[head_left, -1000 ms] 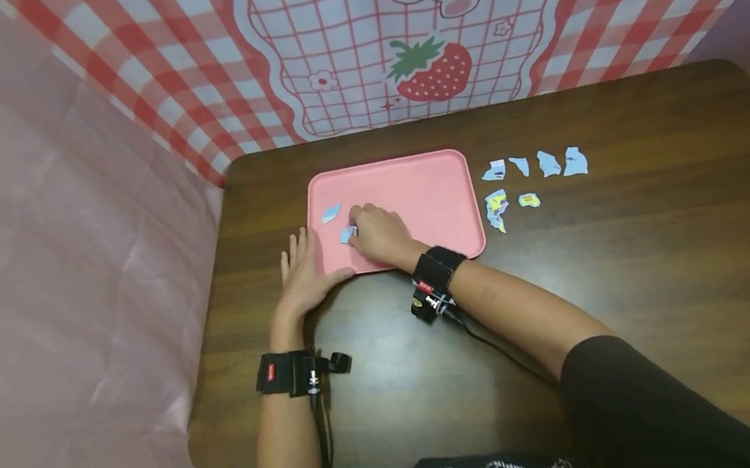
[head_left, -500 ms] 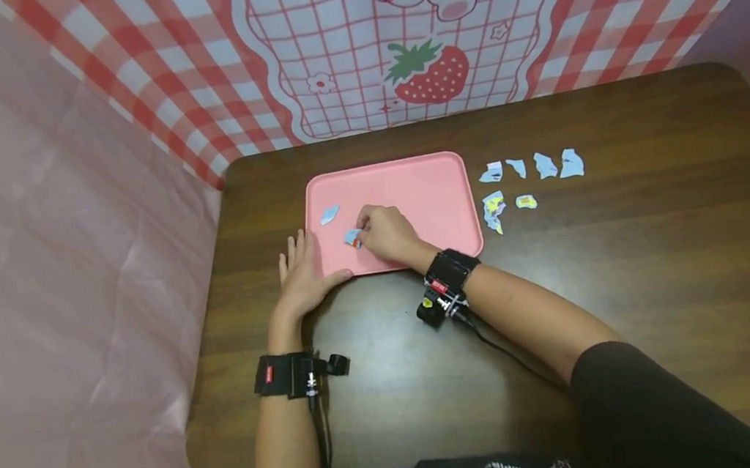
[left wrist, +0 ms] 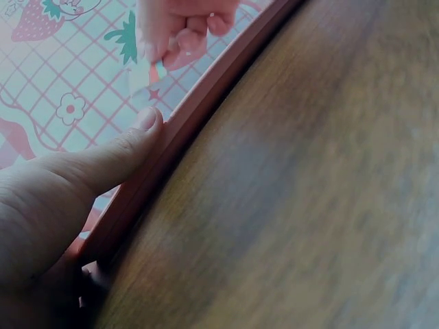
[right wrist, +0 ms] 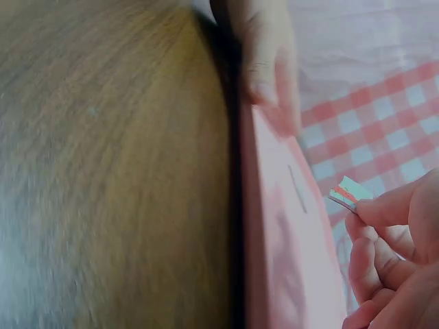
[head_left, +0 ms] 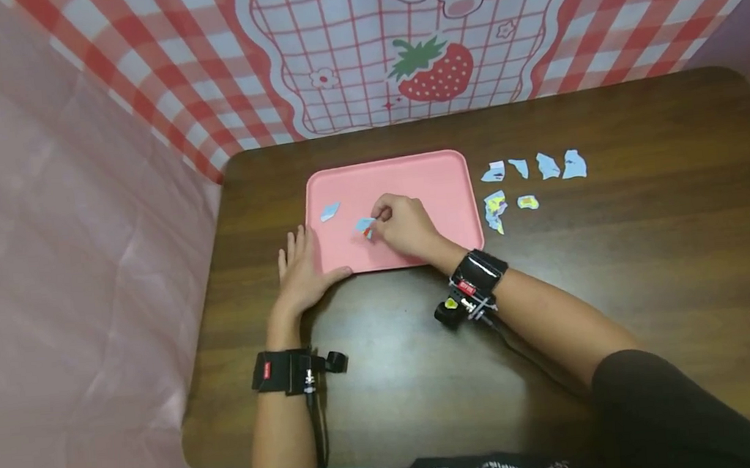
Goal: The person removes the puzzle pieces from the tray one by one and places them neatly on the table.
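My right hand (head_left: 409, 225) pinches a small light blue paper piece (head_left: 365, 224) with an orange-red mark between thumb and fingertips. In the right wrist view that paper piece (right wrist: 350, 190) appears thin and flat, held up by one end. It is over the pink tray (head_left: 426, 175). My left hand (head_left: 300, 275) rests at the tray's near left corner, fingers spread along the left side and thumb (left wrist: 120, 156) against the near rim. A second light blue piece (head_left: 330, 212) lies on the tray at the left.
Right of the tray, several irregular pieces lie on the wooden table (head_left: 648, 256): light blue ones such as this piece (head_left: 574, 164) behind, a yellow and blue piece (head_left: 495, 212) and a yellow piece (head_left: 527, 202) in front. A strawberry-patterned cloth (head_left: 361, 59) hangs behind.
My right hand has lifted the light blue piece off the tray's left part and moved right with it, turning its orange-red mark into view. The left hand has stayed in place.
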{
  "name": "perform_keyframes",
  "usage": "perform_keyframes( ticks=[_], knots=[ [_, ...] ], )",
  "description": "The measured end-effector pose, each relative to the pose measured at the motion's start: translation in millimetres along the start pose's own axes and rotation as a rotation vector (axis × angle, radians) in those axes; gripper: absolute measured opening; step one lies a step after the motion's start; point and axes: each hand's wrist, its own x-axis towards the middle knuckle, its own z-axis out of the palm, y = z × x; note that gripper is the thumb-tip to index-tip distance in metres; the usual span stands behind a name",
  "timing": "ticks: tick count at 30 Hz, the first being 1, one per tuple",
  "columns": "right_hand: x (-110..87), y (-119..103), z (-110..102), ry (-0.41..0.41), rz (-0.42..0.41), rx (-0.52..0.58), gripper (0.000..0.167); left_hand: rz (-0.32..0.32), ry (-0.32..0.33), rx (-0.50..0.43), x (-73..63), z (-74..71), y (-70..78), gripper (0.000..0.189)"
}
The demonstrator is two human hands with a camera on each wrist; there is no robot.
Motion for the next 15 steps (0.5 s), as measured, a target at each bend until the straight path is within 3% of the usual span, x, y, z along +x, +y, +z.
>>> perform_keyframes(
  ticks=[8, 15],
  knots=[
    [-6.6, 4, -24, 0.061, 0.032, 0.061, 0.007, 0.004, 0.006, -0.006, -0.9, -1.3, -1.3, 0.122],
    [-14.6, 22, -43, 0.119, 0.050, 0.091, 0.007, 0.010, 0.000, -0.020, -0.6, 0.7, -1.9, 0.121]
  ],
)
